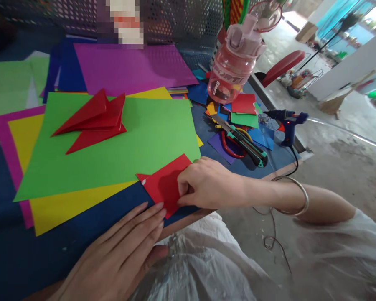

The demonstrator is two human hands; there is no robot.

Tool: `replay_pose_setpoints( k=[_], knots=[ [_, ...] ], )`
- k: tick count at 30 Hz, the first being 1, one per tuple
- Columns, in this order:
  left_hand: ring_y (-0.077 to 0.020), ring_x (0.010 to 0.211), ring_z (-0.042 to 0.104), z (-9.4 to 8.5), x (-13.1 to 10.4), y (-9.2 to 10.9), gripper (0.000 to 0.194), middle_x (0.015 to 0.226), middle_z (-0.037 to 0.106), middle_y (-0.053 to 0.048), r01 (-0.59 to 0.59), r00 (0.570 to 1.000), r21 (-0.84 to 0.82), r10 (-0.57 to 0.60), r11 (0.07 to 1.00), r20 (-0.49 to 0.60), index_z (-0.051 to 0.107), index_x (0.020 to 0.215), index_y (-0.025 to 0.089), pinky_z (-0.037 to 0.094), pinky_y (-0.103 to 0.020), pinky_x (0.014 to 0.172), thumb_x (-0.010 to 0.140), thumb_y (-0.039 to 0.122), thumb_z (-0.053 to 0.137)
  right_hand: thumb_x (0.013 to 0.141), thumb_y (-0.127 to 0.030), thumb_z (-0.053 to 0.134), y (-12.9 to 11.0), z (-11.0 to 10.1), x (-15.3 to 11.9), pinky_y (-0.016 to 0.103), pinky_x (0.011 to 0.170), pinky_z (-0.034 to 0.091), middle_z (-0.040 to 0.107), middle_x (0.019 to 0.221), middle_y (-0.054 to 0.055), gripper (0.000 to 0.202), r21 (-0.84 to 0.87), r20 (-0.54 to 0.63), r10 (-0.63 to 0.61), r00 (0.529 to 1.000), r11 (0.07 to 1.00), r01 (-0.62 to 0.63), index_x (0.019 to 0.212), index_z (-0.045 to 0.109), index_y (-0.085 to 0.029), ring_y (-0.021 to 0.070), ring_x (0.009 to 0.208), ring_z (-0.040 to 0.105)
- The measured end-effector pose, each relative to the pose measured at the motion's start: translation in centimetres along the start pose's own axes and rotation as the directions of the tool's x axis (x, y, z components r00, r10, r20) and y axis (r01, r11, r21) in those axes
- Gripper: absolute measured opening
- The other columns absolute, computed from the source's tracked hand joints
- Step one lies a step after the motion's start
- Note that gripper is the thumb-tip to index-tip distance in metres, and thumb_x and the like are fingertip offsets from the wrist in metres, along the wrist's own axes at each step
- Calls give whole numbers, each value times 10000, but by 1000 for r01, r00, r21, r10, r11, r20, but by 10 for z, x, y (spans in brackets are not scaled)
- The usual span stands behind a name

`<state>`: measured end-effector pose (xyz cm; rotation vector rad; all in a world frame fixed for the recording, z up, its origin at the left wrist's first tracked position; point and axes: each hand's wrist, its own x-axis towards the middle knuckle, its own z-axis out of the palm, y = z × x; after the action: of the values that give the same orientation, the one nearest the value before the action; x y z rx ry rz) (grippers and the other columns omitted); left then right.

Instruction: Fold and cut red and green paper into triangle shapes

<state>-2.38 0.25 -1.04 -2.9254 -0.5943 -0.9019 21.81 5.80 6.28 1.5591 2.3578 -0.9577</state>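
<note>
A folded piece of red paper [166, 184] lies at the table's front edge, partly over a green sheet [153, 133]. My right hand [203, 184] has its fingers curled and pressed together on the paper's right side, gripping it there. Flat on the table, my left hand [122, 246] stretches its fingers so that the tips touch the paper's lower left edge. Farther left, folded red paper pieces [97, 117] with pointed ends rest on the green sheet. Part of the red paper is hidden behind my right hand.
Yellow [81, 205] and purple sheets [138, 67] lie around the green one. To the right are a pink water bottle [228, 67], a utility knife [246, 144], paper scraps [244, 119] and a blue glue gun [288, 123] with its cord hanging past the table edge.
</note>
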Motion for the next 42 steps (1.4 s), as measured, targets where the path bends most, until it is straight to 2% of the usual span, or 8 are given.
replay_pose_setpoints(
  k=[2, 7, 10, 15, 24, 28, 36, 42],
  knots=[
    [-212, 1106, 756, -3, 3, -4, 291, 1127, 825, -80, -30, 1000, 13, 30, 999, 4, 743, 1072, 105, 554, -356, 1088, 1115, 225, 481, 888, -271, 831, -1, 1, 0, 305, 729, 381, 806, 863, -1, 64, -3, 4, -1, 1000, 1000, 1, 861, 809, -219, 168, 826, 691],
    [-201, 1134, 749, -1, -3, -10, 309, 1151, 827, -68, -61, 998, -25, 61, 998, 12, 751, 1110, 120, 420, -366, 1270, 1117, 211, 455, 922, -223, 756, -20, 2, 7, 337, 823, 411, 844, 1008, 27, 73, -47, 77, -126, 989, 990, 130, 946, 823, -211, 209, 982, 737],
    [-188, 1144, 746, 0, -4, -10, 332, 1161, 824, -63, -46, 999, -30, 46, 999, 22, 758, 1106, 125, 403, -344, 1280, 1122, 217, 439, 924, -222, 748, -23, 3, 9, 333, 812, 415, 840, 990, 31, 82, -54, 98, -146, 984, 987, 152, 941, 828, -211, 209, 975, 738],
    [-185, 1133, 745, 0, 3, -9, 332, 1150, 825, -62, -38, 999, -23, 39, 999, 26, 753, 1178, 117, 436, -330, 1226, 1129, 245, 450, 897, -242, 806, -6, 3, 4, 308, 764, 386, 804, 881, -3, 31, -12, 12, -89, 996, 996, 89, 875, 818, -224, 169, 857, 694],
    [-212, 1251, 722, 6, -8, -12, 371, 1298, 790, -89, -42, 994, -19, 44, 999, 102, 699, 1362, 109, 379, -356, 1285, 1125, 311, 497, 867, -256, 898, 31, -16, -18, 268, 642, 315, 694, 700, -43, 149, 57, -50, 161, 986, 986, -158, 793, 784, -194, 98, 664, 590],
    [-200, 1257, 720, 6, -6, -12, 370, 1263, 800, -67, -23, 996, -48, 28, 999, 89, 689, 1390, 130, 390, -341, 1282, 1119, 314, 517, 872, -235, 886, 25, -14, -16, 273, 659, 327, 702, 715, -41, 137, 31, -57, 142, 988, 990, -141, 795, 781, -194, 106, 689, 601],
    [-175, 1114, 743, 7, 3, -11, 286, 1080, 811, -74, -36, 998, -90, 40, 995, 43, 759, 1182, 95, 278, -325, 1346, 1107, 209, 507, 891, -251, 817, -4, 1, 5, 314, 721, 344, 798, 902, -3, 30, -24, 23, -97, 995, 995, 98, 879, 806, -226, 179, 873, 681],
    [-180, 1145, 753, 5, 2, -13, 274, 1153, 821, -60, -46, 998, -69, 50, 997, 48, 750, 1222, 118, 385, -315, 1278, 1096, 205, 524, 875, -267, 874, 27, -14, -11, 278, 664, 333, 728, 753, -33, 130, 37, -37, 77, 996, 996, -75, 803, 788, -202, 119, 722, 615]
  ],
)
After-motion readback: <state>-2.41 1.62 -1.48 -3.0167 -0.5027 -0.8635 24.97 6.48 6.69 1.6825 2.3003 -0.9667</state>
